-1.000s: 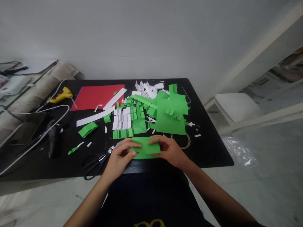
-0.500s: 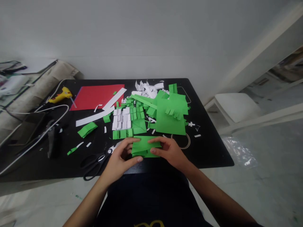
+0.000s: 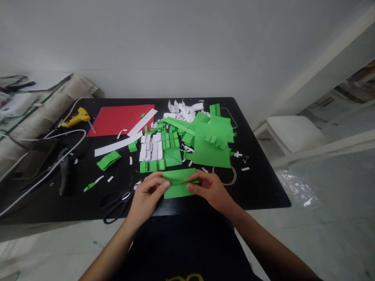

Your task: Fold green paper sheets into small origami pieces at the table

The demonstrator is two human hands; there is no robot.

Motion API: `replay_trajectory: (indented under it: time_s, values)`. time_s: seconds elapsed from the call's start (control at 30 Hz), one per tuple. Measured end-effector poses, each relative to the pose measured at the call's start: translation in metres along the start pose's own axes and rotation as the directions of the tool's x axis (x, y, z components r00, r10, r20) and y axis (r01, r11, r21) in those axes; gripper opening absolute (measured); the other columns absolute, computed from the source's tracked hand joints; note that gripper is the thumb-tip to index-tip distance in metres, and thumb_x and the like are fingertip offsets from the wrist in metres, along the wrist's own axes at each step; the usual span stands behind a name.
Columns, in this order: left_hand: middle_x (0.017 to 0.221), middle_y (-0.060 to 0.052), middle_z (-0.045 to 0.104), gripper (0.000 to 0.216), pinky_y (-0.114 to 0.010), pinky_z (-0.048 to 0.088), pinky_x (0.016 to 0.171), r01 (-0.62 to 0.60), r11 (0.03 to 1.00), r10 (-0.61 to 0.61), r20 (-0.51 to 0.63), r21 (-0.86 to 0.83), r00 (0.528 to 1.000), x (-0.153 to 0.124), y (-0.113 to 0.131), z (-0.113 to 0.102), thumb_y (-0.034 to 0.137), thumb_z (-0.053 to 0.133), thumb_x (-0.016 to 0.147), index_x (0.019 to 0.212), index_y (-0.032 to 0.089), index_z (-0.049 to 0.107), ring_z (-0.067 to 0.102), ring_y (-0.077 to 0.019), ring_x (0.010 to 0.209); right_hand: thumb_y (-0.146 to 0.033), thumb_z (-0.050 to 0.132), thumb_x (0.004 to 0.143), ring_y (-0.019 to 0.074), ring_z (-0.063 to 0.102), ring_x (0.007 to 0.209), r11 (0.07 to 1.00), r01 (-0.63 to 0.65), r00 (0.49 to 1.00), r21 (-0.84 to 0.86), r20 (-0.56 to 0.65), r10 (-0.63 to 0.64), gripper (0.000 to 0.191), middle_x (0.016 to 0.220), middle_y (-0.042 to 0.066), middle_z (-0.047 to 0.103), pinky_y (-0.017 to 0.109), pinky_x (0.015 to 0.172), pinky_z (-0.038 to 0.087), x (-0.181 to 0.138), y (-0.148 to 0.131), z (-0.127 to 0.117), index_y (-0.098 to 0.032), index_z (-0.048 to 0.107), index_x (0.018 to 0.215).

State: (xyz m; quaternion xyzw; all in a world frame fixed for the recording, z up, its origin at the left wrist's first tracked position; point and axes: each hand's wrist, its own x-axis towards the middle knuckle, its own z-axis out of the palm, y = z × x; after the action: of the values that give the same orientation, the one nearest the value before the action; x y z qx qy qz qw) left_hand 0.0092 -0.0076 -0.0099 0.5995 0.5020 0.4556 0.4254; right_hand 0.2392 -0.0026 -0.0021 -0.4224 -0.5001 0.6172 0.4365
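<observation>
A folded piece of green paper (image 3: 179,184) lies at the near edge of the black table (image 3: 258,183). My left hand (image 3: 148,196) pinches its left end, thumb on top of the fold. My right hand (image 3: 209,189) grips its right end with fingers curled over the upper edge. Both hands press the paper down against the table. Black-handled scissors (image 3: 117,201) lie just left of my left hand.
Behind the paper sit green and white folded strips (image 3: 155,150), a large green sheet (image 3: 211,144), white scraps (image 3: 184,108), a red sheet (image 3: 121,118) and a yellow glue gun (image 3: 74,118). A tape ring (image 3: 230,176) lies right of my hand. Cables (image 3: 43,164) run along the left; a white chair (image 3: 290,132) stands right.
The green paper's raised fold has been pressed flatter and wider. My left thumb has slid up onto its left end; my right fingers stay on its right end.
</observation>
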Motion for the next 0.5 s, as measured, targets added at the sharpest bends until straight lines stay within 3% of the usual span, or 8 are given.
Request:
replay_trajectory:
  time_s: [0.3,0.5]
  values:
    - [0.073,-0.001,0.063,0.03,-0.025,0.045,0.065,0.052,0.999,-0.051,-0.085,0.006,0.995,0.001,0.007,0.01,0.04,0.077,0.088,0.067,0.018,0.07,0.057,-0.0145,0.068,-0.046,0.078,0.089,0.0173,0.061,0.08,0.997,-0.074,0.996,-0.007,-0.05,0.073,0.03,0.08,0.001,0.067,0.032,0.076,0.049,-0.003,-0.002,0.005,-0.02,0.075,0.074]
    - [0.058,0.005,0.05,0.035,-0.021,0.035,0.051,0.144,0.988,-0.15,-0.117,-0.052,0.982,-0.001,0.01,0.015,0.049,0.078,0.086,0.074,0.018,0.068,0.042,-0.0105,0.054,-0.047,0.079,0.087,0.0177,0.062,0.075,0.996,-0.081,0.992,-0.049,-0.106,0.076,0.026,0.08,0.001,0.07,0.032,0.073,0.053,-0.003,-0.004,0.007,-0.021,0.078,0.084]
